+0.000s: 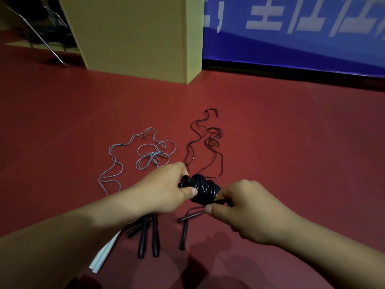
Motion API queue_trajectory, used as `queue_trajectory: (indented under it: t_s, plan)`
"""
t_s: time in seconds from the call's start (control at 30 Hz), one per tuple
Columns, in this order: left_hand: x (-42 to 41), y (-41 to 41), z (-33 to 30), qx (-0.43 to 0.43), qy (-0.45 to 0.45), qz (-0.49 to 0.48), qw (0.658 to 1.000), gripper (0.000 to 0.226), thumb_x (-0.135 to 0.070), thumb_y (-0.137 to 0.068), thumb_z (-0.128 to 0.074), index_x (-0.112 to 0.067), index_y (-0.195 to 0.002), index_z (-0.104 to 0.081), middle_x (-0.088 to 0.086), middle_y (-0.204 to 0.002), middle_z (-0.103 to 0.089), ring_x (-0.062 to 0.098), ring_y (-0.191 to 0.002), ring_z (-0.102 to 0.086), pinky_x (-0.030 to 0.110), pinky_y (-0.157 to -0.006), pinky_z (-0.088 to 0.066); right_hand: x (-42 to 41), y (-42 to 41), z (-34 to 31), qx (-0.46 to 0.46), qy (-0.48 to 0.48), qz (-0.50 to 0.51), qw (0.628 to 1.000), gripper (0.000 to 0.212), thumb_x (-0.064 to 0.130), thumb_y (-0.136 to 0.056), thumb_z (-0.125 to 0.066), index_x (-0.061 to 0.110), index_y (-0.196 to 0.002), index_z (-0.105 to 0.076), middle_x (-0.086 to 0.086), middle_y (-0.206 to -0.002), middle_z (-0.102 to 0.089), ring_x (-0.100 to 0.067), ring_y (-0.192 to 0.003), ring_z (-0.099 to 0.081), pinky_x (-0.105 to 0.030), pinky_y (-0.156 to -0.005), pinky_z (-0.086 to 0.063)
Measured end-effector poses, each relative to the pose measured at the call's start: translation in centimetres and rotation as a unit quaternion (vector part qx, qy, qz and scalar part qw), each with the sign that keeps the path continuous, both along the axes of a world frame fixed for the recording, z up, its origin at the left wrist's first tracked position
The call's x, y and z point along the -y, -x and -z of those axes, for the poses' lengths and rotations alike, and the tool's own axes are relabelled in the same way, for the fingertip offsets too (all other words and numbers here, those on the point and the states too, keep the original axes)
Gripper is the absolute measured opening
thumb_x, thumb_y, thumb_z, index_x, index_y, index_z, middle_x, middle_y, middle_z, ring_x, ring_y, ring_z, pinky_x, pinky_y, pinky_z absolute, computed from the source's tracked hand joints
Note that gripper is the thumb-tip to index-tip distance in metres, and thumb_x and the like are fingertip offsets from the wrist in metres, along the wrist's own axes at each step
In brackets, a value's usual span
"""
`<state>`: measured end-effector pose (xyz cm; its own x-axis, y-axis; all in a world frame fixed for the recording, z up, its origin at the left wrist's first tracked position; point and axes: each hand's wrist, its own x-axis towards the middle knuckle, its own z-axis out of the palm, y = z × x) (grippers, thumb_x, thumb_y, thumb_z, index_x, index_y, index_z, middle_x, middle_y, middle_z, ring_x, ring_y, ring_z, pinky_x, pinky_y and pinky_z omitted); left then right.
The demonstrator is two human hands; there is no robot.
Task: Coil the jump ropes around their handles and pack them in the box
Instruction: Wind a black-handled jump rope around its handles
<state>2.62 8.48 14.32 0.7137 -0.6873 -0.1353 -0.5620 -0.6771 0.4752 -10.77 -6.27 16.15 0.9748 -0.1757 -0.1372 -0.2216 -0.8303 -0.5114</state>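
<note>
Floor (62, 122), red and wide, carries everything, with a yellow-green box (135, 38) standing well back. On it lie a loose grey rope (143, 151) and a loose black rope (210, 140), both uncoiled, beside spare black handles (148, 236). Between the hands sits the black coil (205, 187), mostly wound. Left hand (162, 192) has its grip closed around one handle end; right hand (245, 207) pinches the other end (tail being tucked, I judge). Nothing looks packed yet
</note>
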Motion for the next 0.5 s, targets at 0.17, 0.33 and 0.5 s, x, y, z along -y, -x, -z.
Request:
queue_trajectory:
  t_s: [0.17, 0.33, 0.5]
  plan:
    - [-0.2, -0.6, 0.2, -0.045, 0.020, 0.025, 0.998, 0.022, -0.037, -0.081, -0.075, -0.029, -0.083, -0.055, -0.013, -0.055, -0.052, 0.003, -0.049, -0.043, 0.027, -0.054, -0.035, 0.7, -0.3, -0.2, 0.042, -0.010, 0.035, 0.998, 0.025, 0.044, -0.087, -0.064, 0.020, -0.082, -0.071, -0.002, -0.063, -0.062, -0.013, -0.053, -0.054, -0.032, -0.059, -0.046]
    - [-0.4, -0.5, 0.0, -0.093, 0.026, 0.126, 0.987, 0.019, -0.030, -0.082, -0.075, -0.029, -0.095, -0.062, -0.009, -0.066, -0.057, 0.006, -0.057, -0.046, 0.028, -0.060, -0.041, 1.7, -0.7, -0.2, 0.045, -0.098, 0.080, 0.991, 0.026, 0.038, -0.087, -0.067, 0.014, -0.076, -0.071, -0.003, -0.054, -0.064, -0.007, -0.045, -0.055, -0.025, -0.051, -0.044]
    - [-0.6, -0.2, -0.5, -0.240, 0.056, 0.164, 0.955, 0.017, -0.023, -0.082, -0.073, -0.026, -0.098, -0.068, 0.011, -0.085, -0.069, 0.013, -0.072, -0.057, 0.035, -0.072, -0.048, 1.6, -0.8, -0.2, 0.048, -0.242, 0.133, 0.960, 0.029, 0.025, -0.091, -0.066, -0.002, -0.081, -0.065, -0.001, -0.048, -0.055, -0.005, -0.037, -0.051, -0.014, -0.043, -0.039]
